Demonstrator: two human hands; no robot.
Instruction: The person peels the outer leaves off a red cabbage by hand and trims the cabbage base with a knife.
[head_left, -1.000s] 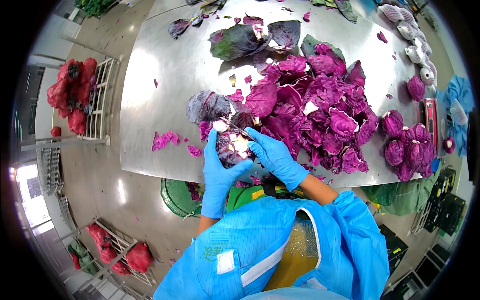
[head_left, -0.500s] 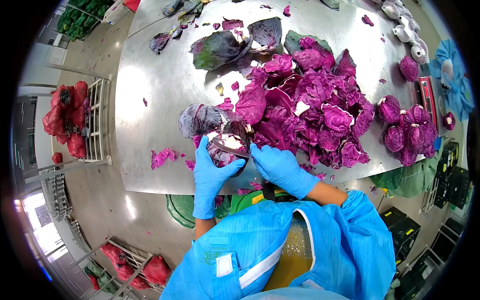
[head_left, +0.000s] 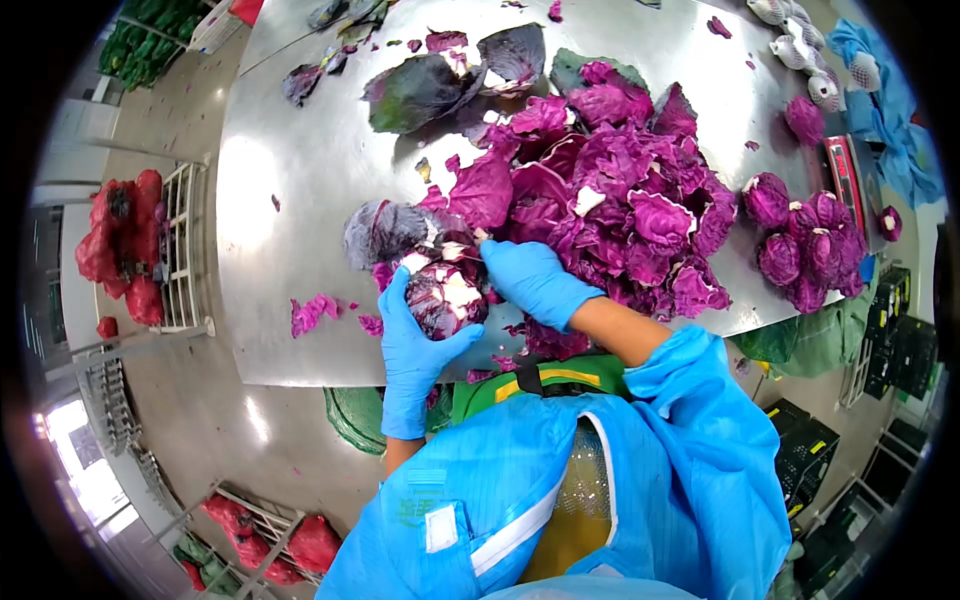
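Observation:
A red cabbage with pale cut patches is cupped in my left hand near the front edge of the steel table. My left thumb and fingers wrap its left and lower sides. My right hand is closed around a knife. Only a little of the blade shows, edge-on, at the cabbage's upper side; the handle is mostly hidden by the glove. Just beyond the cabbage lies a dark outer leaf. Close to my right hand spreads a heap of loose purple leaves.
Several trimmed cabbages sit at the table's right end, beside a red-edged scale. White-netted produce lies at the far right. Large dark leaves rest farther back. Red sacks stand on a rack at left.
My right hand has moved up and slightly left with the knife, and the blade no longer lies across the cabbage's face. The cabbage has turned in my left hand, baring more of its pale cut area.

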